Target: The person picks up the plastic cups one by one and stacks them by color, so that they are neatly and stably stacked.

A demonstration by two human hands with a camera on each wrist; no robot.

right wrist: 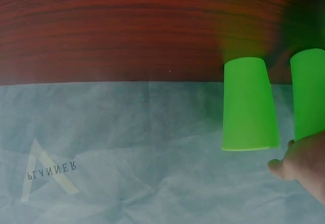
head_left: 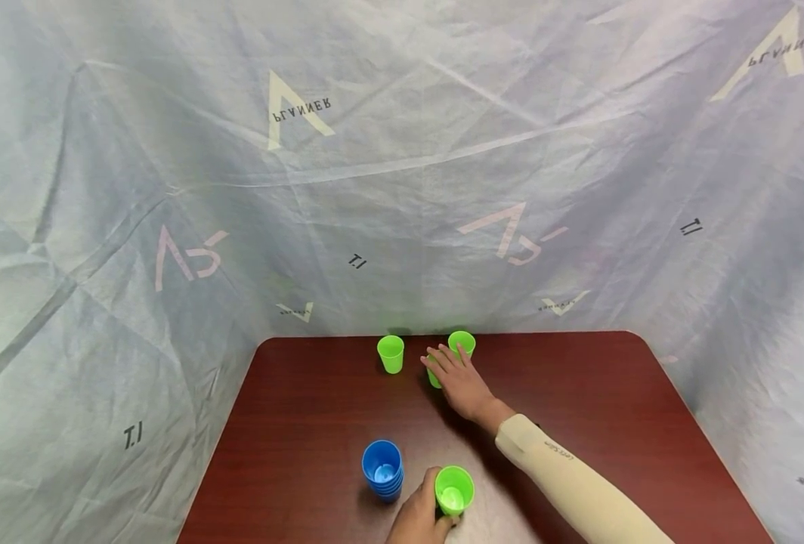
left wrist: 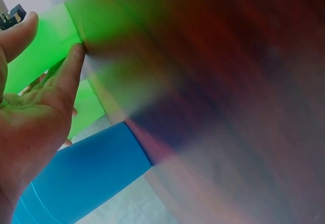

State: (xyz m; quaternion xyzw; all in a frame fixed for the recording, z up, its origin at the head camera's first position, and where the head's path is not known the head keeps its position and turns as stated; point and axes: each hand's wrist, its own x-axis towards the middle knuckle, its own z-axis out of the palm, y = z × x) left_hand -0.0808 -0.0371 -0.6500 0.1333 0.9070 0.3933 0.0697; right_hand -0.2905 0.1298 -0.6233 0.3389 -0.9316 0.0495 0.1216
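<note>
In the head view my left hand [head_left: 417, 520] holds a bright green cup [head_left: 453, 491] near the front edge, thumb and fingers around its sides. The left wrist view shows that hand [left wrist: 40, 102] beside the green cup [left wrist: 45, 41]. A stack of blue cups [head_left: 383, 470] stands left of it. Farther off, my right hand [head_left: 462, 381] reaches over another green cup [head_left: 434, 374], partly hidden, with its fingers extended. In the right wrist view the hand [right wrist: 307, 165] is at the rim of that cup [right wrist: 309, 92]. Whether it touches is hard to tell.
Another green cup [head_left: 461, 344] stands just behind the right hand, and one more green cup [head_left: 391, 355] is at the back left. The dark red wooden table [head_left: 307, 423] ends against hanging grey cloth [head_left: 402, 249] on the back and sides.
</note>
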